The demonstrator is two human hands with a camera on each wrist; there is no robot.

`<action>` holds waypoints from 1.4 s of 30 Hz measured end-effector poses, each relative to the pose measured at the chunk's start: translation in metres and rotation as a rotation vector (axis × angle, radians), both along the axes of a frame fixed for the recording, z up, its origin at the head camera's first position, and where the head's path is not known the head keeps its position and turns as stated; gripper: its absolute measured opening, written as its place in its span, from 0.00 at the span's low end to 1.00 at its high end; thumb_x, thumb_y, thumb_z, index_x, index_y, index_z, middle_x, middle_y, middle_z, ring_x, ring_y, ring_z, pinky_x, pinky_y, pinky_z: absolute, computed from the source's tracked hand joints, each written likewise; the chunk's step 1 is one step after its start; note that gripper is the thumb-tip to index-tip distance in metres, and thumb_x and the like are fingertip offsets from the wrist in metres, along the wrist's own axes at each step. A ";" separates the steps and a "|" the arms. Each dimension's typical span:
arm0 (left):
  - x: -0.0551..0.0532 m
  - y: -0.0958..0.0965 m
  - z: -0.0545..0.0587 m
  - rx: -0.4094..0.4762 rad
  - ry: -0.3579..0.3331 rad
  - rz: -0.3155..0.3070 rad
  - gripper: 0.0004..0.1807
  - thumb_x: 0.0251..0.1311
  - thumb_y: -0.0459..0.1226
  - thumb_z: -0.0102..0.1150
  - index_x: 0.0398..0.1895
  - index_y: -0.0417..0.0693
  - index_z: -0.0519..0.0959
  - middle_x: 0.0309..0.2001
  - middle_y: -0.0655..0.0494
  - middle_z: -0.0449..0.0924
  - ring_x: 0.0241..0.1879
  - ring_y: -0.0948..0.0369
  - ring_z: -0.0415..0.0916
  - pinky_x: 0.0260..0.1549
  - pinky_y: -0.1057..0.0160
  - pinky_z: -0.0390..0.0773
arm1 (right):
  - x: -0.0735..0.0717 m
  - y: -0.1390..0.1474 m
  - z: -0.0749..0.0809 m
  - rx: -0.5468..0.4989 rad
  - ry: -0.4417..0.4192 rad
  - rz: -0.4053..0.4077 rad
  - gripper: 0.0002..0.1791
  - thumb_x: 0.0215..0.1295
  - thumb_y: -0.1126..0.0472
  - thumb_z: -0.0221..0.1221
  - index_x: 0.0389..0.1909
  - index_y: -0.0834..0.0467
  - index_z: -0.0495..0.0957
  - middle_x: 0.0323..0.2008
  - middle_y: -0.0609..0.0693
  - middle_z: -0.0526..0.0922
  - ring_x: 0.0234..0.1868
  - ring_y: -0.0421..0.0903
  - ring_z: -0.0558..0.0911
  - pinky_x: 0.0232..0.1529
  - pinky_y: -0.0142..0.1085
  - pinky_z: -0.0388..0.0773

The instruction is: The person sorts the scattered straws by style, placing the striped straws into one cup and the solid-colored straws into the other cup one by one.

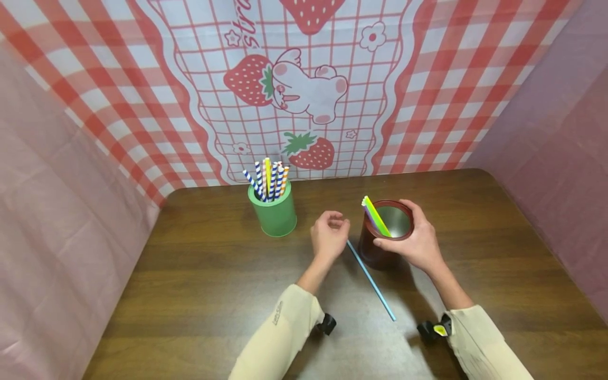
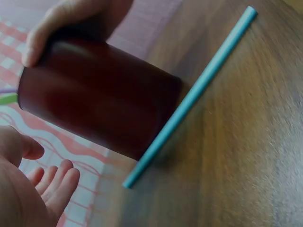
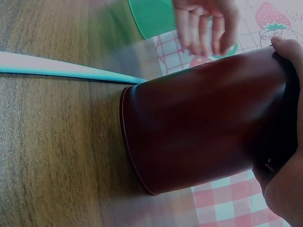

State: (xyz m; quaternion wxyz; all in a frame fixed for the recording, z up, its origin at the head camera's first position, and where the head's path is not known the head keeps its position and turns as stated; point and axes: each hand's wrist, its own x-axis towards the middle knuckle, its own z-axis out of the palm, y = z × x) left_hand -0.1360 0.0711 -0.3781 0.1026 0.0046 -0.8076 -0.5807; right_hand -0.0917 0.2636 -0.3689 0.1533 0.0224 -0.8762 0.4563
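Observation:
My right hand grips the dark red can around its rim, thumb on the near side and fingers on the far side. A yellow-green straw leans inside the can, with a purple one beside it. A light blue straw lies on the table along the can's left side. My left hand hovers by the straw's far end, its fingers loosely bent. In the left wrist view, nothing lies between the left fingers. The can's far side is hidden.
A green can stands at the back left, holding several striped straws and a yellow one. The brown wooden table meets a strawberry-print cloth behind it. Pink cloths hang at both sides.

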 end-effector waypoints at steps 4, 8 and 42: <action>-0.003 0.000 -0.011 -0.118 -0.093 0.020 0.10 0.51 0.40 0.66 0.35 0.45 0.84 0.26 0.57 0.86 0.28 0.63 0.82 0.34 0.63 0.78 | 0.000 0.000 -0.001 -0.003 0.001 0.004 0.53 0.41 0.54 0.77 0.68 0.57 0.59 0.57 0.59 0.73 0.51 0.55 0.73 0.42 0.35 0.76; -0.005 0.002 -0.019 -0.229 -0.208 -0.019 0.13 0.52 0.45 0.66 0.33 0.46 0.85 0.16 0.59 0.82 0.20 0.66 0.80 0.31 0.64 0.78 | 0.000 -0.001 -0.001 -0.008 -0.001 0.003 0.53 0.41 0.55 0.76 0.68 0.56 0.58 0.57 0.60 0.73 0.52 0.56 0.73 0.43 0.46 0.77; -0.017 0.010 -0.031 -0.565 -0.242 -0.066 0.19 0.34 0.47 0.77 0.17 0.41 0.82 0.27 0.43 0.84 0.35 0.47 0.82 0.36 0.54 0.82 | -0.002 -0.001 -0.001 -0.007 0.004 -0.009 0.53 0.40 0.55 0.77 0.68 0.57 0.59 0.58 0.60 0.72 0.53 0.56 0.72 0.46 0.53 0.75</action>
